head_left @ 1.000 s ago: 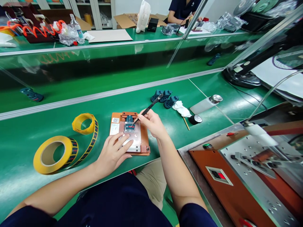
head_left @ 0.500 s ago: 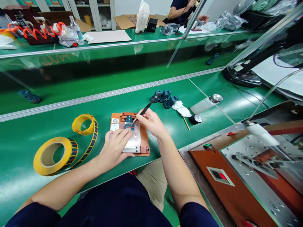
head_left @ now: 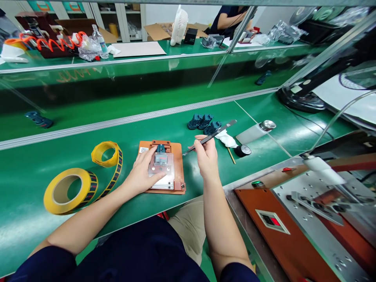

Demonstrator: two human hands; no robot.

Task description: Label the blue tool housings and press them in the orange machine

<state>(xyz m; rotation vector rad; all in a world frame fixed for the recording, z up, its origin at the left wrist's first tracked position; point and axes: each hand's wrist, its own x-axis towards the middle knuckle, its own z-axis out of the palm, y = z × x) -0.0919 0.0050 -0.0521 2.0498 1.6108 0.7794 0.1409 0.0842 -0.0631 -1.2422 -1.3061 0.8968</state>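
Note:
My left hand (head_left: pixel 142 171) rests with fingers and thumb spread at the left side of a clear plastic plate (head_left: pixel 160 167). The plate lies over a brown fixture (head_left: pixel 178 166), and a dark teal tool housing (head_left: pixel 160 149) sits in it beneath the plate. A small label-like patch under the plate is blurred by glare. My right hand (head_left: pixel 207 154) is closed around black tweezers (head_left: pixel 219 131), right of the fixture. Their tips point left, near the fixture's right edge, and I cannot see anything held in them.
Left of the fixture lie a yellow label roll (head_left: pixel 63 192) and its loose coil (head_left: pixel 107 152). Several teal housings (head_left: pixel 202 122), a white cloth (head_left: pixel 226 139), a round gauge (head_left: pixel 243 150) and a bottle (head_left: pixel 255 132) stand right. A machine (head_left: pixel 311 211) borders the bench; another person (head_left: pixel 230 19) works behind.
My right hand has drawn the tweezers away from the plate, to the right. My left fingers have shifted left and spread, uncovering more of the clear plate.

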